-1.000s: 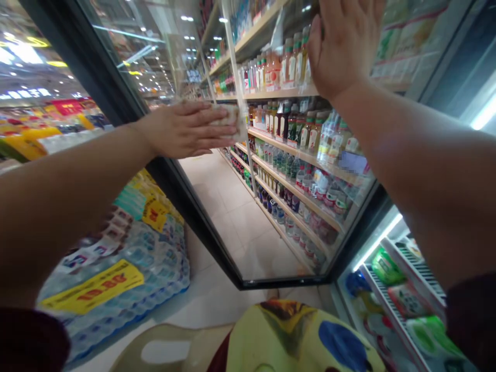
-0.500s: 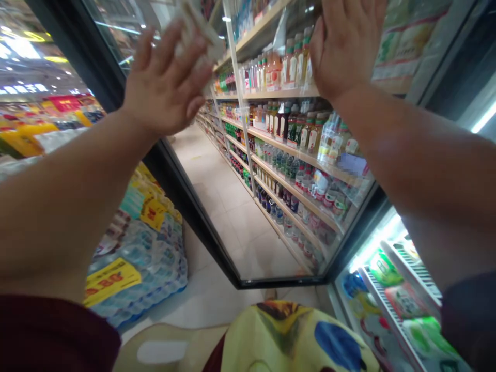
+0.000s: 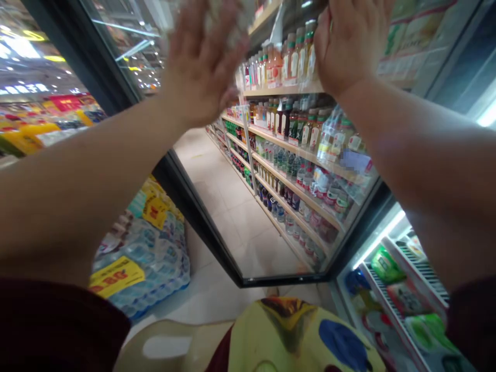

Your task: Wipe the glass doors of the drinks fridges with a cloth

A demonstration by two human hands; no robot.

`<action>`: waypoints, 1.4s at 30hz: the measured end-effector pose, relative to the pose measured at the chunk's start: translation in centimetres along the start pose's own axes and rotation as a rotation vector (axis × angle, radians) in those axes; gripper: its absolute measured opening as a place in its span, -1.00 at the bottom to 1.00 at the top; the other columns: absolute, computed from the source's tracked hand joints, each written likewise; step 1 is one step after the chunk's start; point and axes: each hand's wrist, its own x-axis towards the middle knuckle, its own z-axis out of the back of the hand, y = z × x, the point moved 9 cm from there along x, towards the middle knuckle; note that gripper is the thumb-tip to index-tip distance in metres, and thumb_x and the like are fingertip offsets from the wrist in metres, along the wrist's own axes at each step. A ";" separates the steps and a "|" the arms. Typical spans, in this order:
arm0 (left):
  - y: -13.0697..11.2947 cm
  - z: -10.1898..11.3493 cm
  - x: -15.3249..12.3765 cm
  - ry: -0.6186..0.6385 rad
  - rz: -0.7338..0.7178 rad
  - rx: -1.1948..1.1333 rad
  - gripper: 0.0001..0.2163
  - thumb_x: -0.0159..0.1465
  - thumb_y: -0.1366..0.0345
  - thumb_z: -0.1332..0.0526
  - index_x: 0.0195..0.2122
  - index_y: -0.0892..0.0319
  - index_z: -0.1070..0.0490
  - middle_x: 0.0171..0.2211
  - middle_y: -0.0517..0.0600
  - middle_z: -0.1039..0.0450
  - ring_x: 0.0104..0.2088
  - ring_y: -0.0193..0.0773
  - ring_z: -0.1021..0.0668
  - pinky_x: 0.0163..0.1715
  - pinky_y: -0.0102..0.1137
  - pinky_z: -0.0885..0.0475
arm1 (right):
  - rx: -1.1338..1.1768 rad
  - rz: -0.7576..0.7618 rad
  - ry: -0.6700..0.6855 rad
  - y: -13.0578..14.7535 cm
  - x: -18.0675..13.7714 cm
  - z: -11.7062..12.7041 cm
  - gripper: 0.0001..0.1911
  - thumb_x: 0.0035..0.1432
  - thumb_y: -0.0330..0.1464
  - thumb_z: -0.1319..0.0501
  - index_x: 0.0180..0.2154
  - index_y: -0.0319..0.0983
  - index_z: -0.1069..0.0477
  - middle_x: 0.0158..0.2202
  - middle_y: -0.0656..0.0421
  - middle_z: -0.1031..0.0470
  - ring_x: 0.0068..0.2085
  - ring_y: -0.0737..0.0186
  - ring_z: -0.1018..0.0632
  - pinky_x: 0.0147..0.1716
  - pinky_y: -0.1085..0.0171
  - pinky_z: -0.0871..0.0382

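My left hand (image 3: 203, 72) is raised at the upper left of the glass door (image 3: 248, 248), fingers spread and blurred by motion. Under its fingers is a pale cloth (image 3: 229, 23), mostly hidden by the hand and smeared. My right hand (image 3: 351, 46) is farther right and high on the same pane, its palm toward the glass and fingers stretched upward. The fingertips run out of the top of the view, and I see nothing held there. A dark frame (image 3: 201, 217) borders the pane, which stands swung out from a lit cooler.
Shelves of bottled drinks (image 3: 294, 134) show in the glass. Shrink-wrapped bottle packs (image 3: 155, 263) with yellow price signs (image 3: 118, 276) are stacked at left. Lit cooler shelves (image 3: 391, 305) hold packaged goods at lower right. Patterned yellow fabric (image 3: 298, 330) lies below me.
My left hand has moved up and to the right across the glass, with the cloth under its fingers. My right hand has stayed in nearly the same place.
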 end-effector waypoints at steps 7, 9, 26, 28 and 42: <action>0.7 -0.3 -0.2 0.033 -0.116 0.126 -0.29 0.56 -0.04 0.33 0.53 0.42 0.16 0.55 -0.02 0.48 0.47 -0.27 0.52 0.44 -0.32 0.56 | -0.011 -0.032 -0.015 -0.1 -0.1 0.0 -0.28 0.33 -0.36 0.03 0.48 -0.26 -0.13 0.43 0.05 -0.26 0.46 -0.11 -0.24 0.52 -0.22 0.21; 2.7 0.5 -0.7 -0.123 0.049 0.190 -0.31 0.58 -0.02 0.32 0.53 0.45 0.23 0.55 0.06 0.48 0.46 -0.24 0.54 0.43 -0.34 0.54 | -0.016 -0.015 -0.034 -0.2 -0.2 0.1 -0.29 0.36 -0.33 0.05 0.49 -0.27 -0.09 0.41 0.05 -0.27 0.45 -0.11 -0.26 0.52 -0.21 0.17; -4.1 -3.2 -6.0 -0.010 -0.605 -0.078 -0.40 0.54 -0.03 0.07 0.55 -0.01 0.03 0.58 -0.08 0.27 0.56 0.03 0.17 0.53 0.06 0.13 | -0.022 0.050 -0.091 0.1 -0.6 0.3 -0.30 0.39 -0.32 0.08 0.50 -0.32 -0.06 0.38 0.01 -0.31 0.42 -0.13 -0.31 0.48 -0.21 0.09; -4.1 -3.5 -6.5 0.049 -0.671 -0.113 -0.45 0.55 0.01 0.09 0.53 -0.07 -0.02 0.56 -0.13 0.16 0.55 0.02 0.07 0.53 0.07 0.03 | -0.021 0.024 -0.080 0.0 -0.5 0.3 -0.28 0.38 -0.32 0.06 0.50 -0.34 -0.04 0.36 0.00 -0.33 0.41 -0.12 -0.31 0.49 -0.20 0.10; 0.6 -2.4 -7.7 -0.039 -0.445 -0.104 -0.43 0.55 0.03 0.06 0.54 0.02 -0.01 0.57 -0.07 0.18 0.54 0.15 0.02 0.52 0.13 0.01 | 0.016 -0.007 -0.067 0.8 -0.7 0.8 -0.40 0.38 -0.32 0.08 0.33 -0.38 -0.35 0.29 -0.02 -0.39 0.47 -0.15 -0.23 0.47 -0.17 0.09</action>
